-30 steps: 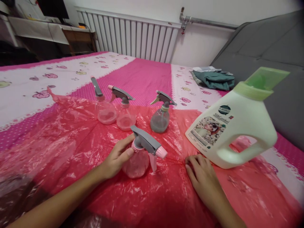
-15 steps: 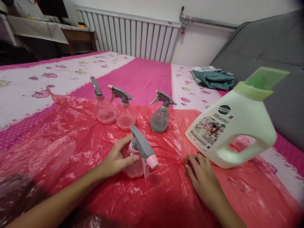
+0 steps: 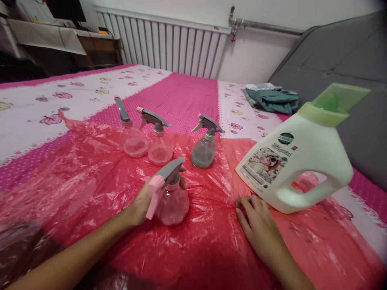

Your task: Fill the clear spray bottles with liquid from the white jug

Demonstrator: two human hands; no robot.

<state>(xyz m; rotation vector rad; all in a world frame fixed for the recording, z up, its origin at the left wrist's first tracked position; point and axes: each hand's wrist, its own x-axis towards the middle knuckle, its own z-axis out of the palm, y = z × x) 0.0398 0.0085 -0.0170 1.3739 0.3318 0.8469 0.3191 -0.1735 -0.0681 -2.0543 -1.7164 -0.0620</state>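
Observation:
My left hand [image 3: 142, 203] is closed around a pink spray bottle [image 3: 173, 207] with a grey top, its fingertips showing on the far side. The bottle stands on a red plastic sheet [image 3: 208, 245], its pink nozzle pointing left toward me. My right hand [image 3: 256, 219] rests on the sheet with bent fingers; thumb and index tips meet at a crease in the plastic. Just beyond it leans a pale green detergent jug [image 3: 314, 161] with a green cap. Behind stand two pink spray bottles [image 3: 134, 143] and a clear grey spray bottle [image 3: 203, 153], each partly filled.
The sheet lies over a bed with a pink and white patterned cover [image 3: 193, 96]. Folded clothes [image 3: 272, 98] lie near the grey headboard [image 3: 341, 56]. A white radiator [image 3: 163, 40] lines the wall, and a desk with a monitor [image 3: 68, 12] stands at the far left.
The held spray bottle has been turned, so its nozzle has swung from the right to the left. My left fingers have shifted behind it. The right hand stays in place.

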